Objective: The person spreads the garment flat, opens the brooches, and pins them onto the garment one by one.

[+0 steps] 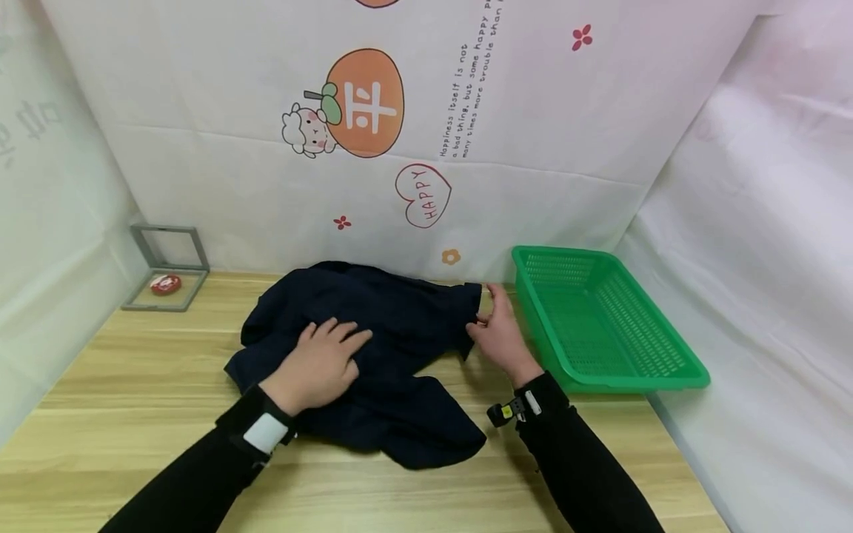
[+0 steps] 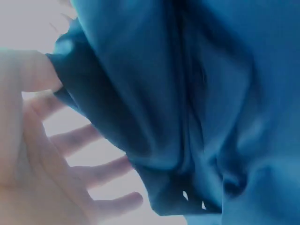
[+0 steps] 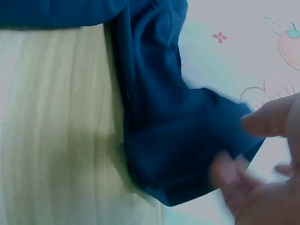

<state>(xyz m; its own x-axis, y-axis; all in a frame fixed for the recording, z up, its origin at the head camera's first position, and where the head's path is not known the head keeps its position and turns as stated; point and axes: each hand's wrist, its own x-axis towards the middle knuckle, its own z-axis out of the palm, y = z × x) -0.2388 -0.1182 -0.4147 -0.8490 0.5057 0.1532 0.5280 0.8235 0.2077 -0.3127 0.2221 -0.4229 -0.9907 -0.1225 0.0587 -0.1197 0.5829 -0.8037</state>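
Observation:
A dark navy garment [image 1: 386,311] lies crumpled on the wooden table, one part stretching right and another pointing toward the near right. My left hand [image 1: 320,366] is over its left half with fingers spread; in the left wrist view straight fingers [image 2: 105,173] stand beside a loose fold of the garment [image 2: 140,93]. At the garment's right end, my right hand [image 1: 500,333] is at the hem. Its thumb and fingers are apart there, with fingertips [image 3: 222,173] blurred over the cloth [image 3: 183,140] in the right wrist view.
A green plastic basket [image 1: 546,326] stands right of my right hand. At the back left is a grey frame [image 1: 193,255] with a small red round item [image 1: 165,284]. A printed white sheet [image 1: 233,200] hangs behind the table [image 1: 133,414].

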